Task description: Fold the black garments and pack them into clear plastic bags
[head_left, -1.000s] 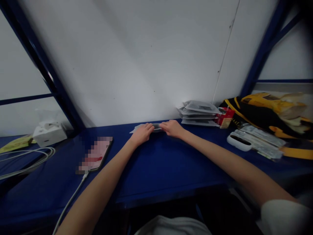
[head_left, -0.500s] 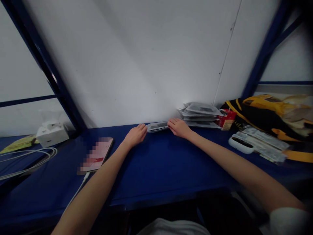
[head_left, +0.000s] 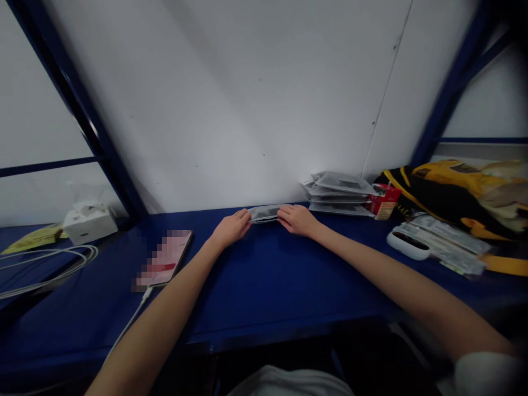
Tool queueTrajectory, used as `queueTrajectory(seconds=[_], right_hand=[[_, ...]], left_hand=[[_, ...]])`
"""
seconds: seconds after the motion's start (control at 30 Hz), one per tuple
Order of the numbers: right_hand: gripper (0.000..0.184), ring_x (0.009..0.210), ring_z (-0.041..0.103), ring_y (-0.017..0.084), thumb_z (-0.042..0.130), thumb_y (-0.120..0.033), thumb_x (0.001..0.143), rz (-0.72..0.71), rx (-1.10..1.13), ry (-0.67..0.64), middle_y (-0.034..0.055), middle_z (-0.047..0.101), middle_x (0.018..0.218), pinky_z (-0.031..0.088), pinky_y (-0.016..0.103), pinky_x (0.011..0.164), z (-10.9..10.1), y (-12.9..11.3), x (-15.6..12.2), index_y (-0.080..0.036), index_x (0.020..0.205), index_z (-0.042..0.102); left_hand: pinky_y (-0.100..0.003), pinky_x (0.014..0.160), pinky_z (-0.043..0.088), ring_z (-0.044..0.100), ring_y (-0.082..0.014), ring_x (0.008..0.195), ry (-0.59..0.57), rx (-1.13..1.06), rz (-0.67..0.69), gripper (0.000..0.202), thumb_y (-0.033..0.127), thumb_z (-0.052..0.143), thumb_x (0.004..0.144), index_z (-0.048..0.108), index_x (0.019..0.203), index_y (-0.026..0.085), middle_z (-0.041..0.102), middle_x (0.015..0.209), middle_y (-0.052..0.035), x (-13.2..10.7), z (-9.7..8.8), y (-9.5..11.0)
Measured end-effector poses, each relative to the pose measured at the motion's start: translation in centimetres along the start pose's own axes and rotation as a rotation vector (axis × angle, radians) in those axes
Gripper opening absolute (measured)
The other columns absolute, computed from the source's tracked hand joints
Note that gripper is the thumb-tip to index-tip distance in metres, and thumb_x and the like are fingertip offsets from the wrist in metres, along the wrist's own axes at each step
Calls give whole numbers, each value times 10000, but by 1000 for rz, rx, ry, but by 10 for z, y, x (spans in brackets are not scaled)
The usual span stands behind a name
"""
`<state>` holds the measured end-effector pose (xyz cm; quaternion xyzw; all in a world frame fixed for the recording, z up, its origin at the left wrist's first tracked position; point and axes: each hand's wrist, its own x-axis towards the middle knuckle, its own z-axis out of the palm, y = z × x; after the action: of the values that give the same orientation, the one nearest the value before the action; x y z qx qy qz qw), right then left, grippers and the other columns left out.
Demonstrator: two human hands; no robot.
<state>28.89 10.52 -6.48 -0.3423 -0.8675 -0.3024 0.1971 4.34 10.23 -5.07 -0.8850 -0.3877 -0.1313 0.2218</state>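
A flat frosted plastic pouch lies at the back of the blue tabletop, close to the wall. My left hand is closed on its left end, fingers curled over the edge. At the opposite end my right hand grips the pouch, with the fingers pressed together on top. Both thumbs are mostly hidden. What is inside the pouch cannot be made out. Just right of my right hand sits a stack of similar pouches, several high.
A phone with a white cable lies on the left. Beyond it are a white box and coiled cable. On the right stand a red box, a white oval case, clear plastic packs and a black-and-yellow bag.
My right hand has shifted slightly left and lower along the pouch. My left hand stays at its end, and the view has moved a little.
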Motion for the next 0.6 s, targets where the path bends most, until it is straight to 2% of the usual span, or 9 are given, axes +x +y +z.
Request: queueTrajectory(seconds=[0.17,0.27,0.33,0.43,0.5,0.6], right_hand=[[258,739,502,151,345,-233,883,-31,-19,-21,58,587,838,328,275,660,-2,-6,2,-155,828,585],[274,789,521,171,324,-181,880,36,-14,-43,79,602,863,349,290,695,-2,-9,3,-145,901,595],[298,821,538,183,313,-163,878,91,22,-93,95,614,910,366,296,711,-2,-11,4,-139,1015,576],[394,840,568,206,353,-222,874,198,98,-208,116,624,980,398,307,702,-2,-14,6,-133,1253,416],[499,855,579,222,411,-293,856,256,148,-277,126,622,1009,417,315,699,-3,-14,8,-134,1319,316],[518,906,578,238,463,-364,828,321,199,-340,127,606,1061,435,322,707,-3,-13,11,-166,1292,346]], left_hand=[[-245,655,445,557,-155,853,5,-7,13,197,290,320,893,469,933,167,549,973,-65,0,2,2],[-250,664,446,548,-160,890,15,22,40,193,242,323,885,451,1012,173,549,1011,-69,1,3,4],[-250,662,442,537,-163,916,8,54,100,247,194,314,876,420,1098,186,537,1059,-75,2,4,6],[-244,630,430,533,-163,890,-42,102,204,310,167,316,856,409,1149,208,538,1049,-72,5,4,8],[-245,619,423,531,-162,862,-74,116,242,291,168,325,845,449,1106,202,549,1001,-68,6,3,9],[-254,621,421,528,-164,843,-94,113,265,245,164,316,838,505,994,171,555,947,-70,7,1,13]])
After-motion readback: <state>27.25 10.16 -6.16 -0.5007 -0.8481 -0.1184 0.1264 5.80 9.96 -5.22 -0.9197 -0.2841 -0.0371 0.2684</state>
